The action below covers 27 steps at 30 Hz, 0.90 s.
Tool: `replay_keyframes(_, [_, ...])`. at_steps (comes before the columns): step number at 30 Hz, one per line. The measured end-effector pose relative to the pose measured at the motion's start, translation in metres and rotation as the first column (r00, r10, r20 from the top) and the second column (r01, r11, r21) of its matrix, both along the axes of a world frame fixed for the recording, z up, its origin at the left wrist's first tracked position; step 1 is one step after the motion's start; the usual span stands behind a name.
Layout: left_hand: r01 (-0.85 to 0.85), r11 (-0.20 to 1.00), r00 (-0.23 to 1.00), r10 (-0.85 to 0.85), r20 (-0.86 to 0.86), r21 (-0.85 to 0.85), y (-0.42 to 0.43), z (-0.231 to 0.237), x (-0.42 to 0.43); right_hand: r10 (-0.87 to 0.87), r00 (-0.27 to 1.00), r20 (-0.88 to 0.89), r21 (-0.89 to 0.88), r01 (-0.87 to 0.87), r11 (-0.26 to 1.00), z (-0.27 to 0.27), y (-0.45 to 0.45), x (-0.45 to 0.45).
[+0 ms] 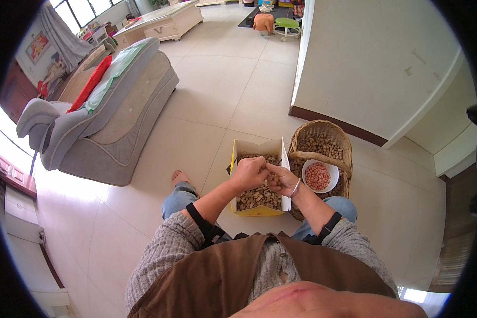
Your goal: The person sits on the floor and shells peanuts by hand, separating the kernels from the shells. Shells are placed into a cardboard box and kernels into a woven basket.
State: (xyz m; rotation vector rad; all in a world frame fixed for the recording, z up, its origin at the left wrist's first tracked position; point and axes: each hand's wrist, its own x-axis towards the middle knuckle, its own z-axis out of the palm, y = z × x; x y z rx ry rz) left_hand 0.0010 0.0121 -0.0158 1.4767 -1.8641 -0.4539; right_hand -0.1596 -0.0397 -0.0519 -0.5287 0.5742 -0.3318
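Observation:
My left hand (pixel 249 173) and my right hand (pixel 284 179) meet at the fingertips above a white-lined, yellow-sided box (pixel 257 212). Peanut shells (pixel 260 197) lie heaped inside it. In the curled fingers of my right hand there appear to be unshelled peanuts. The left fingers are pinched together, and what lies between them is hidden. A wicker basket (pixel 345 137) stands against the box's right side, holding unshelled peanuts (pixel 322 146). Under its handle (pixel 318 157) sits a white bowl (pixel 334 179) of pink shelled peanut kernels (pixel 317 176).
A grey upholstered sofa (pixel 115 147) stands to the left on the tiled floor (pixel 194 139). On the right, a wall (pixel 365 67) with a dark skirting board (pixel 338 126) comes close to the basket. Farther off are a low cabinet table (pixel 171 28) and a green wheeled stool (pixel 287 23).

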Motion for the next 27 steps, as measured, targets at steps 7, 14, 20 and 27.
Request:
replay_keyframes(7, [-0.033, 0.97, 0.982, 0.076, -0.173, 0.239, -0.005, -0.016, 0.006, -0.174, 0.984, -0.033, -0.029, 0.173, 0.985, 0.0, -0.001, 0.003])
replay_keyframes(14, [0.124, 0.885, 0.855, 0.134, -0.5, 0.449, -0.015, -0.035, 0.009, -0.191, 0.982, 0.004, -0.212, 0.188, 0.959, 0.007, 0.004, 0.005])
replay_keyframes(20, [0.179, 0.822, 0.792, 0.205, -0.575, 0.541, -0.01, -0.024, 0.004, -0.177, 0.983, -0.037, -0.308, 0.158, 0.938, 0.009, 0.005, 0.006])
replay_keyframes(27, [0.243, 0.76, 0.758, 0.238, -0.607, 0.602, -0.003, -0.011, -0.006, -0.279, 0.955, -0.098, -0.596, 0.168, 0.785, 0.009, 0.014, 0.008])
